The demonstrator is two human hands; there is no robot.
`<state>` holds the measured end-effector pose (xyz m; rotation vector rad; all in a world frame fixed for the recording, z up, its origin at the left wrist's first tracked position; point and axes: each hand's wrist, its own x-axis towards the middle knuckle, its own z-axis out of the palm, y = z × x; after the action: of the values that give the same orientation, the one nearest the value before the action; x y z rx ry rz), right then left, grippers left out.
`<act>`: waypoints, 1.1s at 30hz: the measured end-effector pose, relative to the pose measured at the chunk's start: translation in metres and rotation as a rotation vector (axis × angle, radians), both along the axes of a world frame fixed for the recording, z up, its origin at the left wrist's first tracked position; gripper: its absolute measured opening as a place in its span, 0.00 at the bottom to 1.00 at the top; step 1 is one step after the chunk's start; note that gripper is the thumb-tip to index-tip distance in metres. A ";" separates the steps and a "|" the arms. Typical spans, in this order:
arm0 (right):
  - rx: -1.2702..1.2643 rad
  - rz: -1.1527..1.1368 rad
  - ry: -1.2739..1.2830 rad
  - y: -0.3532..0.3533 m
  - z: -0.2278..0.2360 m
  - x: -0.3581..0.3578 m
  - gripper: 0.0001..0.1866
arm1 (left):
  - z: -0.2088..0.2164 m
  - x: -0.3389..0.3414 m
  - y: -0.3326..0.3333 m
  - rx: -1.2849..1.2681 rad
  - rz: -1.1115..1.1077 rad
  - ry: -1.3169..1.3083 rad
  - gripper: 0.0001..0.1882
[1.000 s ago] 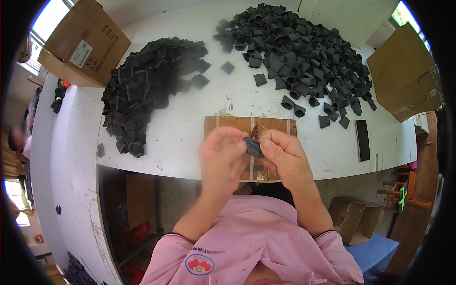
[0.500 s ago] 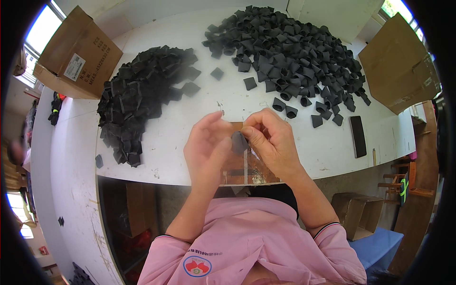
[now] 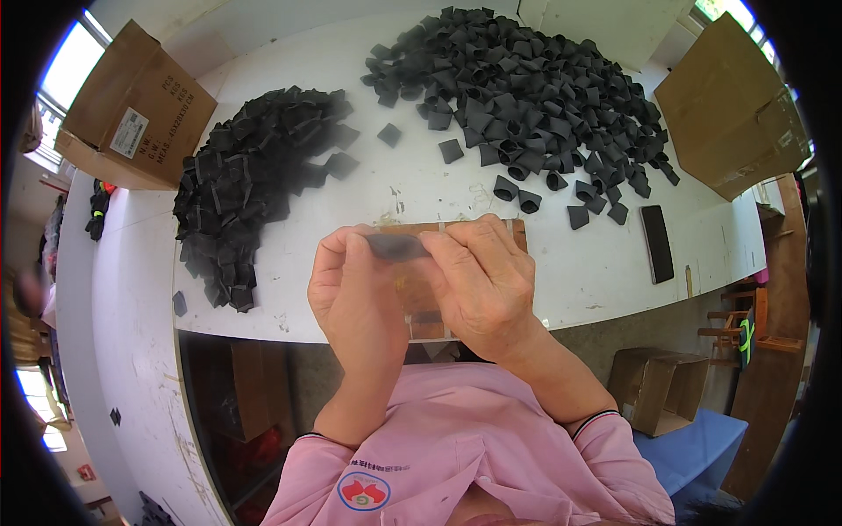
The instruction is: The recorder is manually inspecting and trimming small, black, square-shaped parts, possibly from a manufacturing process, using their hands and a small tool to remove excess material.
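A dark grey piece of soft sheet material [image 3: 396, 247], slightly blurred, is stretched sideways between my two hands above a brown, tape-covered board [image 3: 424, 317] at the table's front edge. My left hand [image 3: 353, 289] pinches its left end between thumb and fingers. On the other end, the thumb and fingertips of my right hand [image 3: 488, 279] are closed. Beyond my hands to the right spreads a heap of short dark grey tubes [image 3: 535, 96], many with open mouths. Darker, flatter pieces form a pile [image 3: 232, 193] on the left.
Cardboard boxes stand at the far left [image 3: 140, 110] and far right [image 3: 732, 110] of the white table [image 3: 351, 206]. A black phone [image 3: 656, 244] lies near the right edge. Below on the right are an open carton [image 3: 658, 390] and a blue surface [image 3: 693, 451].
Both hands have turned and drawn apart, the left one closing on the piece. The piece, upright before, now lies sideways between them. More of the brown board shows.
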<state>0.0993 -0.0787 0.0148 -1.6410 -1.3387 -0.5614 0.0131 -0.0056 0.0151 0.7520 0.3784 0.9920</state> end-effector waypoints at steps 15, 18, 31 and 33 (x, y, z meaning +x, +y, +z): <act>-0.125 0.146 0.114 -0.003 -0.006 0.010 0.10 | -0.015 -0.008 0.021 0.851 -0.044 0.377 0.08; -0.182 0.138 0.043 -0.003 0.002 0.009 0.10 | -0.019 -0.009 0.016 0.696 0.011 0.339 0.05; -0.173 0.114 0.035 0.003 -0.004 0.009 0.09 | -0.037 -0.013 0.019 0.823 -0.025 0.514 0.05; -0.216 0.203 0.141 0.002 0.002 0.016 0.06 | -0.048 -0.012 0.028 0.803 -0.033 0.512 0.04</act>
<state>0.1157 -0.0764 0.0168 -1.6568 -1.4791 -0.1816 0.0014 0.0222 -0.0330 1.7506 0.4015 0.9040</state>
